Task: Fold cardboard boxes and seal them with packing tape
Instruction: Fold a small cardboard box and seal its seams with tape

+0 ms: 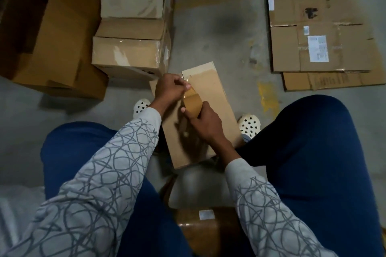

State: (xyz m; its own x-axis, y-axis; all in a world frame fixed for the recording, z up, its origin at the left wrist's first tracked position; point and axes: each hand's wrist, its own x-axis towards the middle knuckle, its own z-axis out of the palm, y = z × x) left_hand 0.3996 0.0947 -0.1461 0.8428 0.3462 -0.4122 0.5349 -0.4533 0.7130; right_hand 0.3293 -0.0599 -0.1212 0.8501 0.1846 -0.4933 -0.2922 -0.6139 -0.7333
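Box: the cardboard box [211,98] is lying on the floor [208,27] between the person's shoes.
Tape: the tape roll [193,106] is sitting over the box's middle, with its tape end [189,91] reaching toward the box's far left corner.
Left hand: the left hand [167,89] is working at the box's far left edge, its grip pinching the tape end.
Right hand: the right hand [205,123] is over the box's middle, its grip wrapping round the tape roll.
Around: sealed boxes [131,48] are standing stacked beyond the box's left side; flattened cardboard [317,27] is lying beyond its right.

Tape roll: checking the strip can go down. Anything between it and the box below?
Nothing visible. The right hand grips the tape roll, the left hand pinches its free end, over the bare box.
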